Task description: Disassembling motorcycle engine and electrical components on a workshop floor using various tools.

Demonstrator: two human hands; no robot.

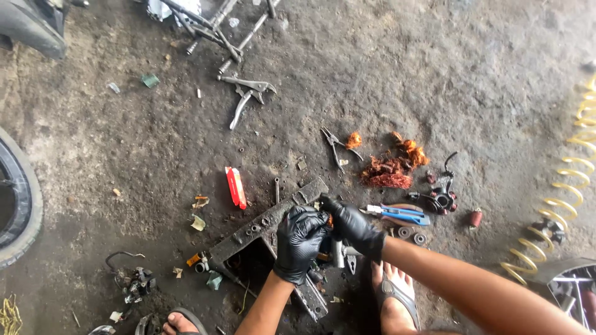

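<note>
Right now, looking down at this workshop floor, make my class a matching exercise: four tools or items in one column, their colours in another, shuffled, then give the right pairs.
Things:
1. Locking pliers
2. Gloves on both hands
3. Coiled hose
4. Small flat packet

Colours:
A. Yellow
B. Red and white
C. Bare grey metal
D. Black

Pairs: 1-C, 2-D, 3-A, 4-B.

The left hand and the right hand meet over a small metal part above the dark metal bracket.

A repair workshop; oily dirt floor (pixel 434 74) strewn with locking pliers (pixel 247 94), tyre (pixel 18 198), copper wire scraps (pixel 391 167)
</note>
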